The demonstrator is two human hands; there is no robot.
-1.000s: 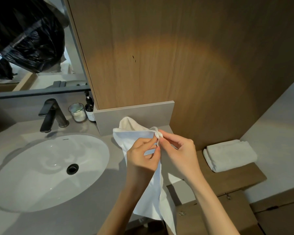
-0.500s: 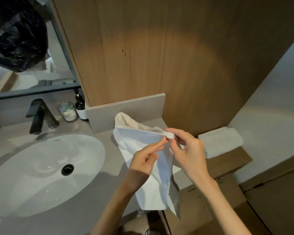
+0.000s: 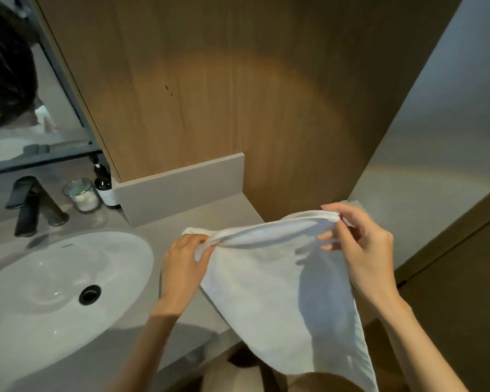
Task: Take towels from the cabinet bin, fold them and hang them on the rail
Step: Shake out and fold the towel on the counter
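Observation:
A white towel (image 3: 280, 290) hangs spread in the air over the right end of the vanity counter. My left hand (image 3: 183, 264) grips its upper left corner in a fist. My right hand (image 3: 357, 244) pinches the upper right corner between thumb and fingers. The top edge runs taut between the two hands, and the cloth drops below the counter edge. The folded towel seen earlier is almost wholly hidden behind my right hand. No rail or cabinet bin is in view.
The grey counter (image 3: 198, 219) holds a white oval sink (image 3: 54, 292) at the left, with a black tap (image 3: 29, 205), a glass candle jar (image 3: 81, 195) and a dark bottle (image 3: 104, 185) behind it. A wooden panel (image 3: 224, 94) rises straight ahead, and a mirror (image 3: 26, 108) is at the left.
My hands were together on one corner of the towel. They have drawn apart, the right hand moving right, and the towel's top edge is stretched wide between them.

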